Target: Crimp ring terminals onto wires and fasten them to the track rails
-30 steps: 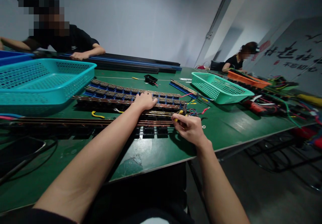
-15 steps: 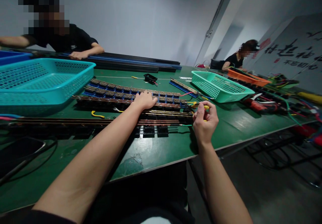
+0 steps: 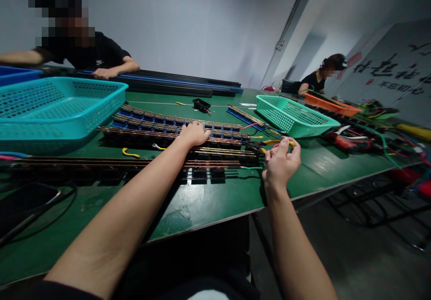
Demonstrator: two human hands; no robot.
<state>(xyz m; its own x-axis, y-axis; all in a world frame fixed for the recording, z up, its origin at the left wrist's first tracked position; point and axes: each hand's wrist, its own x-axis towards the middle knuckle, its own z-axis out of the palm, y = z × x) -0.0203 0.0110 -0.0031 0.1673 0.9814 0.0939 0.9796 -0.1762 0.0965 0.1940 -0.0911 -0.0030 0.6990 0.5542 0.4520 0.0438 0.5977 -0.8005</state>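
Observation:
Long strips of copper bars on black and blue sockets (image 3: 168, 127) lie across the green table (image 3: 208, 201). My left hand (image 3: 193, 134) rests palm down on one of these strips, fingers flat and together. Just past the strips' right end, my right hand (image 3: 281, 161) is raised a little, fingers curled and pinching a yellow wire (image 3: 274, 142). Short yellow, red, blue and green wires stick out from the strips' right end next to that hand.
A large teal basket (image 3: 50, 107) stands at the left, a smaller green basket (image 3: 292, 118) at the right. Long black rails (image 3: 168, 84) lie at the back. One person leans on the far left edge, another sits far right. Tools and cables (image 3: 353, 140) clutter the right side.
My right hand moved right and up from the strip's end, pulling a yellow wire with it. My left hand stayed on the strip.

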